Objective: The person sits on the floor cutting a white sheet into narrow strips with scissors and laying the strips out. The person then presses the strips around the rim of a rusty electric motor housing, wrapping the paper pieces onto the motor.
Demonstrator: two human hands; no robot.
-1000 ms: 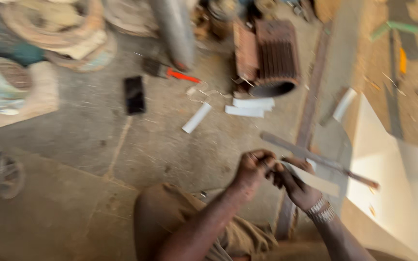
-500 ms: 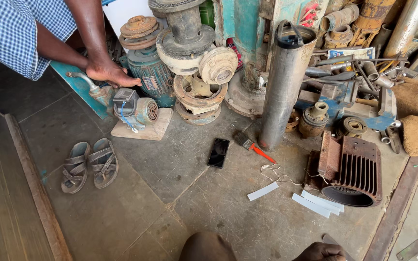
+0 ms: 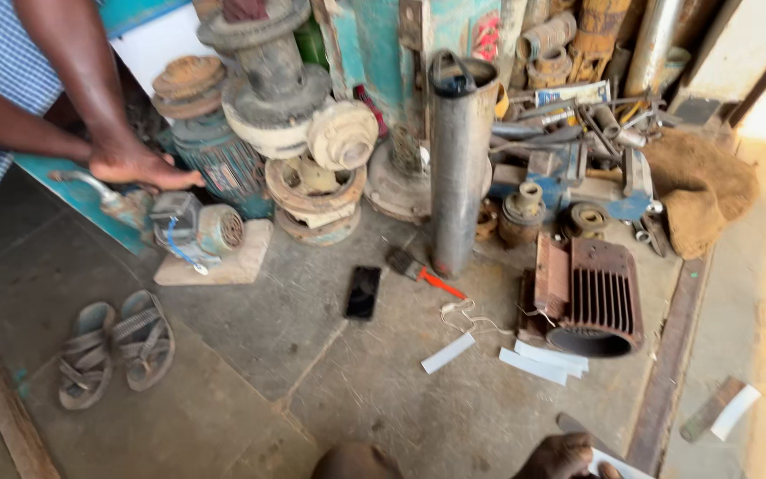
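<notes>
One hand [image 3: 565,457] at bottom edge, touching white strip [image 3: 618,463].
Grip impossible to tell; four more strips [image 3: 538,362] lying loose on floor [image 3: 383,390].

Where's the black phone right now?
In the head view, the black phone lies flat on the concrete floor near the centre, just left of the orange-handled brush and the tall metal cylinder.

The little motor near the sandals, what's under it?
A flat pale slab sits under the small motor, resting on the concrete floor. What lies beneath the slab is covered.
</notes>
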